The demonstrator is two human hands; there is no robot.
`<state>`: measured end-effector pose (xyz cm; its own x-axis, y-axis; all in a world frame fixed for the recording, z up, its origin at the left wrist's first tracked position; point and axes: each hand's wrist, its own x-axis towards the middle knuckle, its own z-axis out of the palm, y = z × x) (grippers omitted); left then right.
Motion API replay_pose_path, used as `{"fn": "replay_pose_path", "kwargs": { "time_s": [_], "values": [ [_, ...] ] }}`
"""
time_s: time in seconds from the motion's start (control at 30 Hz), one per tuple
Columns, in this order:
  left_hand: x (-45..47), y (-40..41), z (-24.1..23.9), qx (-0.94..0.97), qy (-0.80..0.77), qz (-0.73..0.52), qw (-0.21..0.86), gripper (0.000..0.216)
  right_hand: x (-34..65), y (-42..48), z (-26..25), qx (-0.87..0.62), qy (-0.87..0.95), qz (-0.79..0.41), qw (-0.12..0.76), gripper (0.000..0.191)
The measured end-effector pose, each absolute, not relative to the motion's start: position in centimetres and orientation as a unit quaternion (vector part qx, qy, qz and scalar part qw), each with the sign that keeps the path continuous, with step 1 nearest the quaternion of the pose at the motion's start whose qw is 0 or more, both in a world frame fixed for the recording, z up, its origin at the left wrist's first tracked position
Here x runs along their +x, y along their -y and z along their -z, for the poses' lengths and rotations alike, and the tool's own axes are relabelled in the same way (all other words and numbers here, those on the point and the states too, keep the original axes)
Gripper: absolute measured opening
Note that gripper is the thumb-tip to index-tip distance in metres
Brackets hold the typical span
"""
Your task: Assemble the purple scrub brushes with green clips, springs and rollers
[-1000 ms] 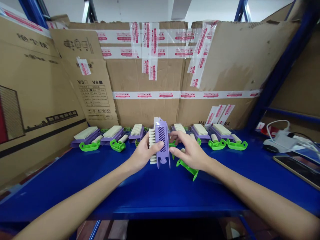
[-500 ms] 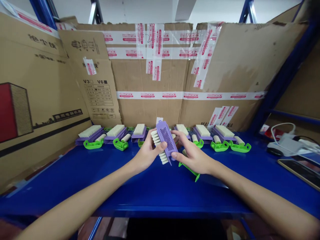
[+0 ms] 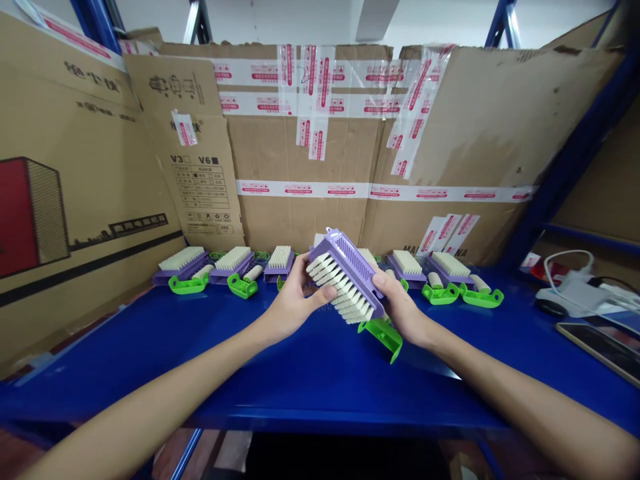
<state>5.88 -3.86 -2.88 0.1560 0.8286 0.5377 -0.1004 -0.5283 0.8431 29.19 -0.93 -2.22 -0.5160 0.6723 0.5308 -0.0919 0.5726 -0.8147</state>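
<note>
A purple scrubbing brush [image 3: 345, 277] with cream bristles is held up above the blue shelf, tilted so the bristles face me and to the left. At its left end my left hand [image 3: 295, 297] grips it, thumb by the bristles. My right hand [image 3: 400, 303] is closed on the lower right end of the purple body. Below the brush and right hand lies a green plastic handle piece [image 3: 385, 339] on the shelf, its upper part hidden.
Several similar purple brushes [image 3: 233, 261] with green handles [image 3: 243, 287] stand in a row along the back. Taped cardboard [image 3: 300, 153] walls the back of the blue shelf [image 3: 280, 387]. A phone [image 3: 600, 347] and white charger [image 3: 565, 293] with cables lie at the right.
Both hands have turned the purple brush: its slotted back faced me earlier, and now the bristle side shows more. My right hand has shifted slightly right with it.
</note>
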Motion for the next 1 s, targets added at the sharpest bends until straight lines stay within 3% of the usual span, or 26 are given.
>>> {"fn": "replay_pose_path", "kwargs": {
  "time_s": [0.3,0.57,0.77,1.0],
  "values": [
    [5.6,3.9,1.7,0.59,-0.318,-0.583,0.459,0.074,29.0,1.5,1.5,-0.226,0.751,-0.448,0.429,0.058],
    [5.9,4.2,0.7,0.504,-0.343,-0.633,0.477,0.067,29.6,1.4,1.5,-0.241,0.824,-0.311,0.408,0.04],
    [5.5,3.5,0.8,0.45,-0.357,-0.691,0.439,0.057,31.2,0.3,0.7,-0.211,0.91,-0.128,0.332,0.042],
    [5.0,2.8,1.1,0.416,-0.349,-0.709,0.45,0.05,32.5,-1.0,0.0,-0.192,0.948,-0.139,0.212,0.031]
  ]
}}
